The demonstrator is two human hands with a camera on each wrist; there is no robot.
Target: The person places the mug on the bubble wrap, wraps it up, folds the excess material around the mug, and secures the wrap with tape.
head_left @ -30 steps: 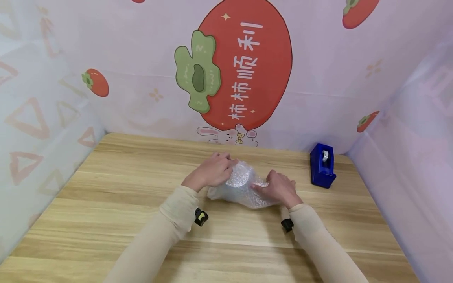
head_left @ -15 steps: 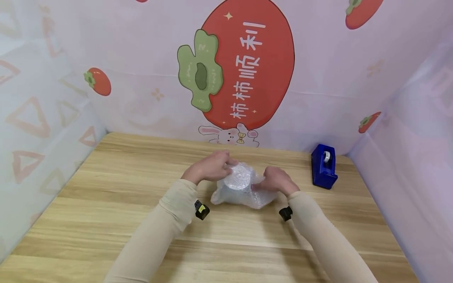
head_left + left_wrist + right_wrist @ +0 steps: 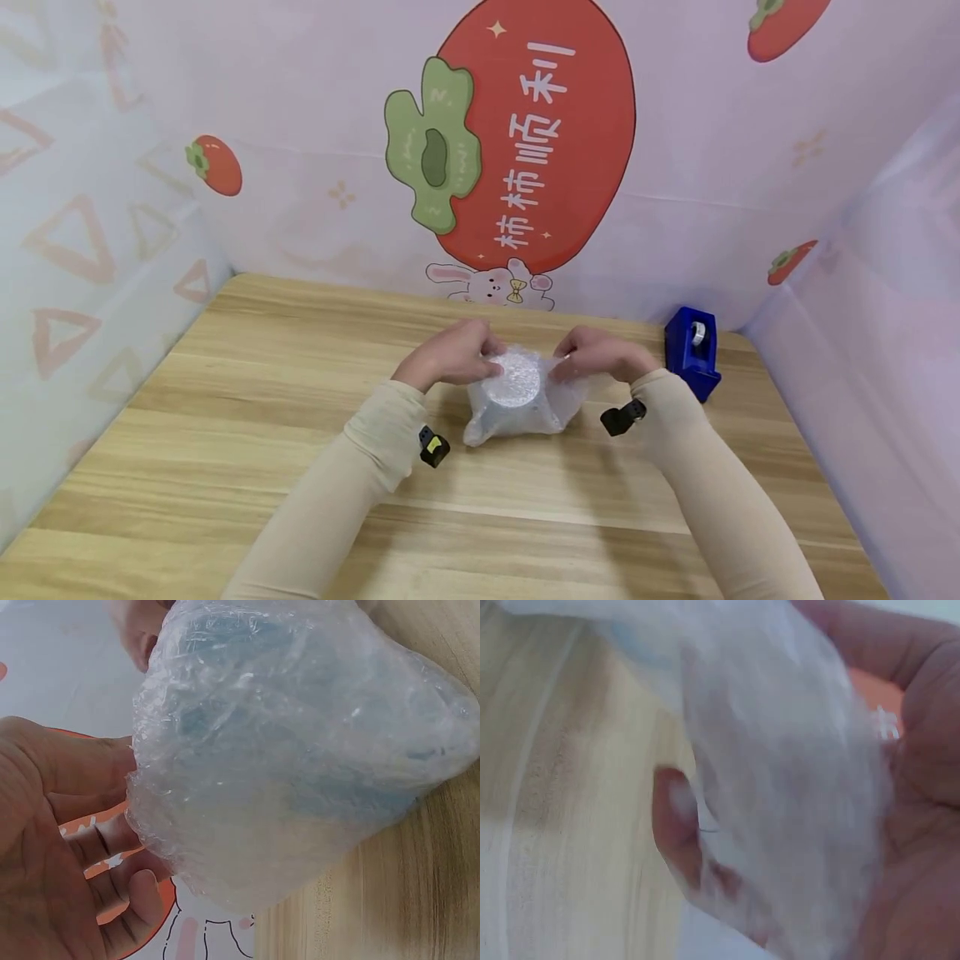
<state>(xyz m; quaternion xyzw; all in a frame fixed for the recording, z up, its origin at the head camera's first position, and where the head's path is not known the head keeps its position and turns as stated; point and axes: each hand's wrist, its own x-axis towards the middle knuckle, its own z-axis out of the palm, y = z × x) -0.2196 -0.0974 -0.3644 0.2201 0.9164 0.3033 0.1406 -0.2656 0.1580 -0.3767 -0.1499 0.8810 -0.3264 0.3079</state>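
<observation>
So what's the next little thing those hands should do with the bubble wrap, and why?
I'd probably fold the loose flap over the bundle with the right hand: its fingers hold that flap, which sticks out on the right, while the left hand touches the bundle's other side. The tape dispenser stands apart from both hands, so taping could wait.

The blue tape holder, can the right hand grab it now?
Probably yes, if the right hand lets go of the bubble wrap first: the tape holder stands nearby and nothing seems to block it.
</observation>
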